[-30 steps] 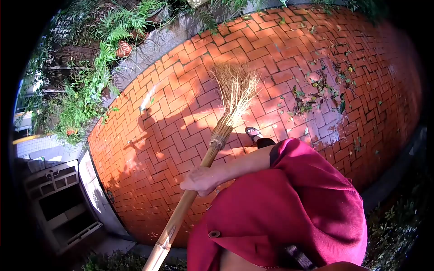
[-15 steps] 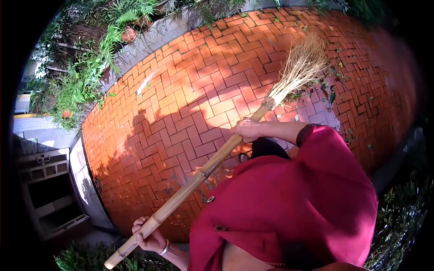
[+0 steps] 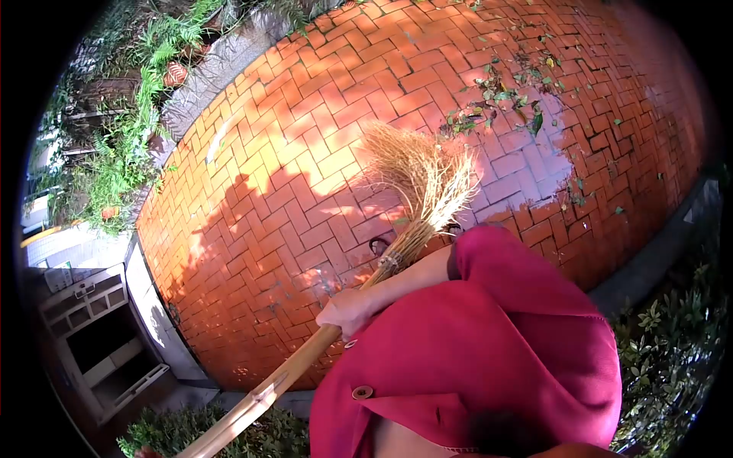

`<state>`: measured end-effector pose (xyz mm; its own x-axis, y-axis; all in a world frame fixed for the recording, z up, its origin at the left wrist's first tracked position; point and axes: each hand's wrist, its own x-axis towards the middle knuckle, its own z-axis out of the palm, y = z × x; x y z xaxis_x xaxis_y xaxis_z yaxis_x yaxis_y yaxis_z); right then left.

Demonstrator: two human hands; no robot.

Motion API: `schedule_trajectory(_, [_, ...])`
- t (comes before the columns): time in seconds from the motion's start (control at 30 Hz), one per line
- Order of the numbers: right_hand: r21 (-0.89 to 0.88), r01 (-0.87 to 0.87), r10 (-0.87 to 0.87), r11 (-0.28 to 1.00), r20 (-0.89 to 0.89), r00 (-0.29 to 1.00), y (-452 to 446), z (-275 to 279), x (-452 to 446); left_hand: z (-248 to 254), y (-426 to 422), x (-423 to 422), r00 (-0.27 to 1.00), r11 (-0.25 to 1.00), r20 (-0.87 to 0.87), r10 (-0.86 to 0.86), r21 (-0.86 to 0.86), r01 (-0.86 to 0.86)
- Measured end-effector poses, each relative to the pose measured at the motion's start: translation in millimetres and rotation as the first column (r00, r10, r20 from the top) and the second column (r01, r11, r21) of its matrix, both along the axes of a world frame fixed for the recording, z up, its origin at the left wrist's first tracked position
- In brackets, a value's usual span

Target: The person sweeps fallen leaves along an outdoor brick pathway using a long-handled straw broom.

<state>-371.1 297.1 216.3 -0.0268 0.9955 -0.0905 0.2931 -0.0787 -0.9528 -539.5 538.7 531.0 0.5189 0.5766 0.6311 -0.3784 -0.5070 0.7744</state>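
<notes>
A long broom (image 3: 301, 355) with a thick bamboo handle slants from the lower left towards the middle of the head view. Its straw bristles (image 3: 424, 179) bend to the left over the brick paving. My right hand (image 3: 343, 313) is closed around the handle below the binding. Only a sliver of my left hand (image 3: 145, 453) shows at the bottom edge, by the handle's lower part; most of it is out of frame. Fallen leaves (image 3: 500, 99) lie scattered beyond the bristles, apart from them.
Red brick paving (image 3: 305, 183) spreads around me, with a pale patch (image 3: 534, 172) near the leaves. Ferns (image 3: 126, 153) and a stone kerb (image 3: 206, 76) border the upper left. A white-framed cabinet-like structure (image 3: 88, 305) stands at left; bushes (image 3: 664, 343) grow at lower right.
The bristles have swung left and towards me, away from the leaves, which now show more fully. Both hands have moved down and left with the handle.
</notes>
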Motion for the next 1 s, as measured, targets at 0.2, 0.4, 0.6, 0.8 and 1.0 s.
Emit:
schedule_trajectory(0.2, [-0.539, 0.545, -0.285, 0.642, 0.493, 0.822, -255.2, -168.6, 113.3, -290.3, -155.2, 86.6, 0.884, 0.672, -0.274, -0.378, -0.738, 0.059])
schedule_trajectory(0.4, [-0.396, 0.748, -0.236, 0.533, 0.779, 0.581, -365.7, -133.5, 168.1, -303.7, -222.4, 95.2, 0.7, 0.441, -0.153, -0.698, -0.862, 0.251])
schedule_trajectory(0.6, [0.125, 0.62, -0.599, 0.774, 0.462, 0.655, -239.3, -22.3, 121.7, -94.7, -135.3, 83.1, 0.811, 0.738, 0.037, -0.584, -0.39, 0.55])
schedule_trajectory(0.8, [0.003, 0.36, -0.36, 0.933, -0.006, 0.933, -186.3, -70.9, 85.7, -39.3, -135.6, 131.8, 0.773, 0.769, 0.039, -0.634, -0.078, 0.635])
schedule_trajectory(1.0, [-0.376, 0.777, -0.449, 0.505, 0.655, 0.608, -335.8, -196.4, 160.3, -297.3, -192.1, 234.9, 0.783, 0.638, -0.177, -0.597, -0.696, 0.329])
